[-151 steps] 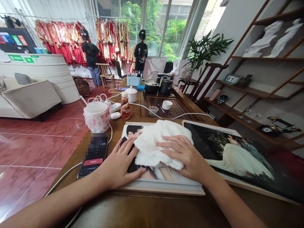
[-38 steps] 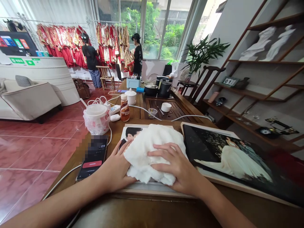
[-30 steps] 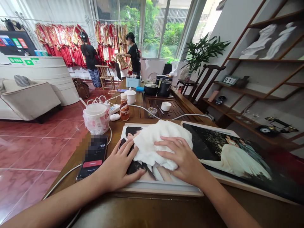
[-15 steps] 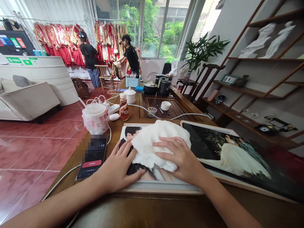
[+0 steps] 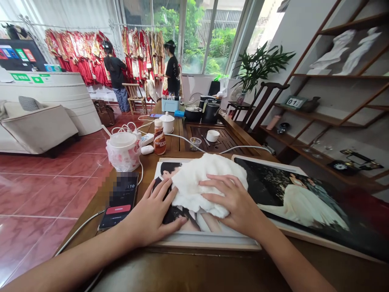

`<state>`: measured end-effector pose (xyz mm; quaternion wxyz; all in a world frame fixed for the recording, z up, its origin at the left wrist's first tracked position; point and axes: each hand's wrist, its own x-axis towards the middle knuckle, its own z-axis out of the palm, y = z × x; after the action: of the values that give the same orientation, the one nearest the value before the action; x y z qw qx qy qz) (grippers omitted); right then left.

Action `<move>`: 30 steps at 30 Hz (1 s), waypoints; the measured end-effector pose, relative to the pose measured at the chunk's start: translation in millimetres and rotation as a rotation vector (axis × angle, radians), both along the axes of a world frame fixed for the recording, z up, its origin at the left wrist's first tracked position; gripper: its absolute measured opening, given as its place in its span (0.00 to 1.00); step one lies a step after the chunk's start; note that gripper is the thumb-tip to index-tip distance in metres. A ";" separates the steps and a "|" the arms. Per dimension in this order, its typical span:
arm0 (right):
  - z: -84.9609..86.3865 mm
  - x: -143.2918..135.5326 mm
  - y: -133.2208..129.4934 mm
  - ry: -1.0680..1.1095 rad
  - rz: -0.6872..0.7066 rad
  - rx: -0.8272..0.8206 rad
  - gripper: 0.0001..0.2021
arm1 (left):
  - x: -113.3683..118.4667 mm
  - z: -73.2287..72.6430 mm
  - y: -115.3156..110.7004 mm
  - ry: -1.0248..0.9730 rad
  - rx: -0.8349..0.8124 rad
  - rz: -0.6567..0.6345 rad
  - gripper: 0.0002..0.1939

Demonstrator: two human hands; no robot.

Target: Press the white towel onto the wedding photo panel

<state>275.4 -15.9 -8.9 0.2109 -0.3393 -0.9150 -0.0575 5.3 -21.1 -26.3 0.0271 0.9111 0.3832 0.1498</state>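
Note:
A framed photo (image 5: pixel 190 235) lies flat on the wooden table in front of me. A crumpled white cloth (image 5: pixel 209 178) covers much of its middle and upper right. My right hand (image 5: pixel 232 202) is on the cloth's right side, fingers spread and curled into its folds. My left hand (image 5: pixel 158 209) rests flat on the photo's left part with fingers apart, its fingertips close to the cloth's left edge. To the right lies a second framed photo (image 5: pixel 298 202), dark with a white gown. What is under the cloth is hidden.
Left of the frame is a phone (image 5: pixel 121 202) with a cable. Behind stand a bagged cup (image 5: pixel 123 150), a coffee bottle (image 5: pixel 159 138), a lidded white cup (image 5: pixel 167 122) and a small white bowl (image 5: pixel 212 135). Two people stand by hanging red garments (image 5: pixel 82 56).
The white cloth and my right hand have shifted slightly right across the photo. My left hand stays in place. One person in the background has straightened from a bend.

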 end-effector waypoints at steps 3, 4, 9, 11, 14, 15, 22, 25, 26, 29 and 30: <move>-0.5 -2.3 -3.0 0.009 0.028 -0.010 0.10 | 0.9 2.2 -0.7 0.021 -0.011 0.002 0.34; -0.5 -4.5 -5.0 0.008 0.053 -0.015 0.10 | 1.3 3.0 -0.3 0.029 -0.015 -0.004 0.35; 0.4 -11.6 -9.7 -0.006 0.104 -0.035 0.11 | 1.4 3.7 2.8 0.047 -0.015 -0.030 0.37; 1.0 -8.5 -6.2 -0.005 0.076 -0.026 0.11 | 0.5 2.4 2.4 0.027 0.002 -0.018 0.36; 1.5 -1.9 -0.6 0.002 0.006 -0.003 0.10 | -0.8 0.4 0.7 0.003 0.008 0.004 0.34; 1.5 -1.1 -0.1 0.008 -0.010 0.001 0.09 | -1.1 0.3 0.3 0.002 0.005 0.005 0.34; 0.5 -17.0 -12.8 0.026 0.131 -0.059 0.12 | -5.4 1.7 1.6 0.046 -0.034 -0.040 0.41; 1.0 -14.2 -10.4 0.025 0.099 -0.062 0.12 | -4.5 1.0 1.4 0.049 -0.031 -0.028 0.39; 1.4 -11.2 -8.2 0.025 0.073 -0.057 0.11 | -3.6 0.9 1.1 0.049 -0.028 -0.015 0.37; 2.0 -3.6 -3.1 0.027 0.008 -0.040 0.09 | -1.3 1.9 -0.3 0.048 -0.028 0.011 0.34; 2.0 -3.1 -3.1 0.031 0.006 -0.035 0.09 | -1.2 2.5 -0.6 0.048 -0.029 0.012 0.34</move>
<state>272.3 -19.0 -6.9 0.2190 -0.3408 -0.9136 -0.0354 4.1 -21.7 -23.7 0.0300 0.9117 0.3911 0.1223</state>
